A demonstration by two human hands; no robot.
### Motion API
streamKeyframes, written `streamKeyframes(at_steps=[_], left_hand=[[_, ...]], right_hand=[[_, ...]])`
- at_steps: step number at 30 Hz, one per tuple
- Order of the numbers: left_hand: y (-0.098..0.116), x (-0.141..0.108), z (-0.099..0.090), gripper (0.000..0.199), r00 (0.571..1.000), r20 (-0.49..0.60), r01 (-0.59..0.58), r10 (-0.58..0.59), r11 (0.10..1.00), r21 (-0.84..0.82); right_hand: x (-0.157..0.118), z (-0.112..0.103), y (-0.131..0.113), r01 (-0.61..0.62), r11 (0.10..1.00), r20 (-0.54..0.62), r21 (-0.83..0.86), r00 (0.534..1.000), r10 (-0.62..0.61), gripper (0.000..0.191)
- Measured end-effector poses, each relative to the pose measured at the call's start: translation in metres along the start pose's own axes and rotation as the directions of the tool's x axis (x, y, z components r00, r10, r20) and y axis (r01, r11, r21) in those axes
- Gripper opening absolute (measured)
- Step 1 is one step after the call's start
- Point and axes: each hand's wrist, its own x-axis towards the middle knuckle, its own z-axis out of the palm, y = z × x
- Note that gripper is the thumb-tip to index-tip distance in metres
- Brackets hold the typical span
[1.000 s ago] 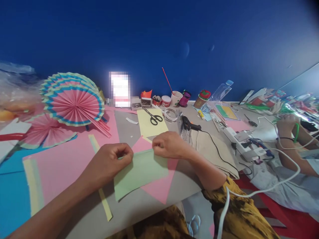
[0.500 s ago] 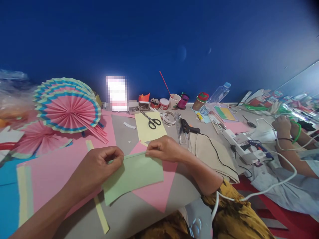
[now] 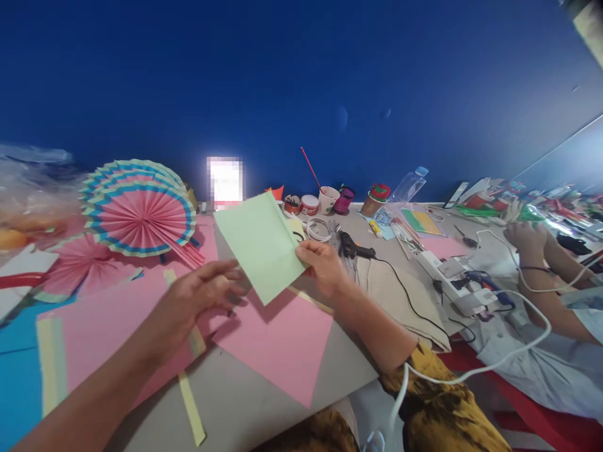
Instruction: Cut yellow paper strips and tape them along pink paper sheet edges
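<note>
My right hand pinches the edge of a pale green sheet of paper, which is raised and tilted above the table. A narrow fold runs along the edge near my right fingers. To the left of the sheet, my left hand has its fingers apart and holds nothing. Below the green sheet lies a pink sheet with a yellowish strip along its upper edge. A thin yellow paper strip lies on the table below my left hand. The green sheet covers most of the scissors.
Pleated paper fans stand at the left, behind a large pink sheet. A glue gun rests on folded cloth. Cups line the wall. A power strip and another person's hands are at the right.
My left hand has let go of the green paper and opened. My right hand has lifted and turned the sheet upward, uncovering more of the pink sheet and hiding most of the scissors.
</note>
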Motion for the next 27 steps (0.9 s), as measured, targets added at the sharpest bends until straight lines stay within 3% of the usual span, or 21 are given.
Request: streamKeyframes(at_steps=[2, 6, 11, 13, 16, 19, 24, 27], left_hand=[[-0.01, -0.001, 0.013, 0.069, 0.999, 0.045, 0.011, -0.013, 0.999, 0.038], [-0.022, -0.002, 0.022, 0.051, 0.993, -0.117, -0.011, 0.029, 0.989, 0.15], [-0.024, -0.002, 0.016, 0.047, 0.99, -0.141, 0.026, 0.007, 0.972, 0.235], [-0.025, -0.002, 0.017, 0.048, 0.99, -0.133, -0.002, 0.036, 0.969, 0.247], [-0.026, -0.003, 0.018, 0.045, 0.994, -0.096, -0.024, 0.049, 0.969, 0.248], [-0.024, -0.003, 0.017, 0.044, 0.995, -0.102, 0.007, 0.011, 0.984, 0.178], [-0.01, 0.002, 0.002, 0.039, 0.981, -0.195, -0.047, 0.019, 0.989, -0.14], [-0.002, 0.007, -0.011, 0.042, 0.969, -0.248, -0.071, 0.02, 0.977, -0.201]], right_hand=[[-0.004, 0.013, 0.009, -0.037, 0.999, 0.037, 0.039, 0.999, 0.035, 0.05], [-0.016, 0.021, 0.009, -0.064, 0.991, 0.204, -0.118, 0.975, 0.087, 0.051], [-0.025, 0.018, 0.001, 0.086, 0.906, 0.253, -0.415, 0.967, 0.024, 0.066], [-0.025, 0.019, 0.003, 0.118, 0.866, 0.221, -0.486, 0.975, -0.009, 0.051], [-0.022, 0.019, 0.005, 0.087, 0.888, 0.188, -0.451, 0.982, 0.0, 0.022], [-0.019, 0.013, 0.005, 0.071, 0.924, 0.214, -0.376, 0.977, 0.012, 0.02], [-0.016, -0.004, -0.007, 0.084, 0.92, 0.293, -0.383, 0.955, 0.035, 0.024], [-0.012, -0.017, -0.015, 0.083, 0.87, 0.453, -0.487, 0.875, 0.17, 0.026]])
